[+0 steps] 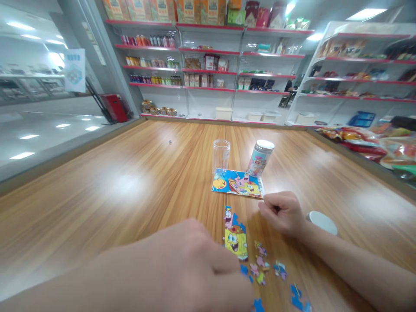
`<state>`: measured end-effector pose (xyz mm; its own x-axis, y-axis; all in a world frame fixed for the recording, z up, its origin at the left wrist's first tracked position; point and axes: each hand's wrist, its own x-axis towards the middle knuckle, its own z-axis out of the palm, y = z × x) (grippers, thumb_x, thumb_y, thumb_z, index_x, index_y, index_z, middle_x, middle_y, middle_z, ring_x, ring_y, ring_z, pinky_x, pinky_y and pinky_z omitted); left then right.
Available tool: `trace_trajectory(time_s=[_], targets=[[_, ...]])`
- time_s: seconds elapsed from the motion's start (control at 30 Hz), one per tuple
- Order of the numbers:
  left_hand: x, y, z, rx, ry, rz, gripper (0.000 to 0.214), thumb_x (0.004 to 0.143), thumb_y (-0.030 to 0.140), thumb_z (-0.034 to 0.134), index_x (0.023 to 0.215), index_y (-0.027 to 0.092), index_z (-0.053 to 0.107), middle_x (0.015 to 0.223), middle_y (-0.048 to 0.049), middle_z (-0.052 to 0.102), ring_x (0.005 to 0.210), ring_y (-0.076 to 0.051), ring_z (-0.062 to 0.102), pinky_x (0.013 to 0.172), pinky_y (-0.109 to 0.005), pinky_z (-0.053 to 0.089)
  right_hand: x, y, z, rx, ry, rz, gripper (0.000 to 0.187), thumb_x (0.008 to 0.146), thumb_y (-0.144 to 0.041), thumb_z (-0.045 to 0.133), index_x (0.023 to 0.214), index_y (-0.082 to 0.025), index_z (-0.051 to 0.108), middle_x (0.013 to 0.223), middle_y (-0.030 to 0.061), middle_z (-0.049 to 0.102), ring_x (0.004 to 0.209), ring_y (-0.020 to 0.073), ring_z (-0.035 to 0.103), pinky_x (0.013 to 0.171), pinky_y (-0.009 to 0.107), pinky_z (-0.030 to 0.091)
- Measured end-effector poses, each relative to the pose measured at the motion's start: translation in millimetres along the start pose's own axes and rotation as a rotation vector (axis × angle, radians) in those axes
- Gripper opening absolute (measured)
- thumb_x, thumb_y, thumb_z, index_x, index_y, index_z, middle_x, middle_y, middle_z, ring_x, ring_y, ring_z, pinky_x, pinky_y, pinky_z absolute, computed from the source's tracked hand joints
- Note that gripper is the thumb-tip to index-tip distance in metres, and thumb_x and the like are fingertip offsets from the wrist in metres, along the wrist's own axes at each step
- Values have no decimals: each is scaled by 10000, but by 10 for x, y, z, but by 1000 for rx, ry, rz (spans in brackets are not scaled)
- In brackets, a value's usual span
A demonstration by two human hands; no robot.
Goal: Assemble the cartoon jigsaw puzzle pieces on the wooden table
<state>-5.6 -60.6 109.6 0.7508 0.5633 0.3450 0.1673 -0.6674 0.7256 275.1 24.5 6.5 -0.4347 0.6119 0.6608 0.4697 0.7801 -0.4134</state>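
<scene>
On the wooden table (130,186) lies a partly joined cartoon puzzle section (234,234), with several loose puzzle pieces (263,264) scattered just in front of it. My left hand (191,268) is close to the camera and blurred, fingers curled, its tips over the loose pieces near the joined section. My right hand (282,213) rests on the table to the right of the section in a loose fist; whether it holds a piece is hidden. A printed reference picture (237,183) lies farther back.
Behind the picture stand a clear plastic cup (221,155) and a printed cylindrical can (260,157). A white lid (322,222) lies by my right wrist. Snack packets (373,145) pile at the table's right edge. Store shelves (211,65) line the back wall.
</scene>
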Motion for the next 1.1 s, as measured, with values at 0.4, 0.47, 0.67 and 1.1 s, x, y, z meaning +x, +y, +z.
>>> trace_trajectory(time_s=[0.4,0.47,0.67,1.1], targets=[[64,-1247,-37,533,26,171,320,963,185,486,655,195,400,596,37,457,515,-103,381,516,-284,269,-51,102,-23,-3,41,2,424,827,-107,561,593,-210,224,545,-71,197,462,59,205,452,234,189],[-7,-1360,-17,547,55,167,330,972,189,483,658,198,383,596,42,429,520,-104,372,521,-286,270,-34,107,1,3,41,0,423,823,-106,563,598,-210,221,546,-72,197,467,60,202,453,231,190],[-158,-1488,-22,567,85,140,319,974,172,491,680,203,370,618,42,403,548,-111,379,538,-292,275,32,79,80,34,39,-11,412,826,-111,545,609,-212,210,547,-70,200,473,62,205,452,227,195],[-128,-1547,-12,598,138,169,331,962,168,499,648,196,396,592,52,398,521,-93,373,520,-266,289,-6,95,78,8,79,6,413,821,-123,548,589,-213,218,532,-74,196,463,60,204,443,229,188]])
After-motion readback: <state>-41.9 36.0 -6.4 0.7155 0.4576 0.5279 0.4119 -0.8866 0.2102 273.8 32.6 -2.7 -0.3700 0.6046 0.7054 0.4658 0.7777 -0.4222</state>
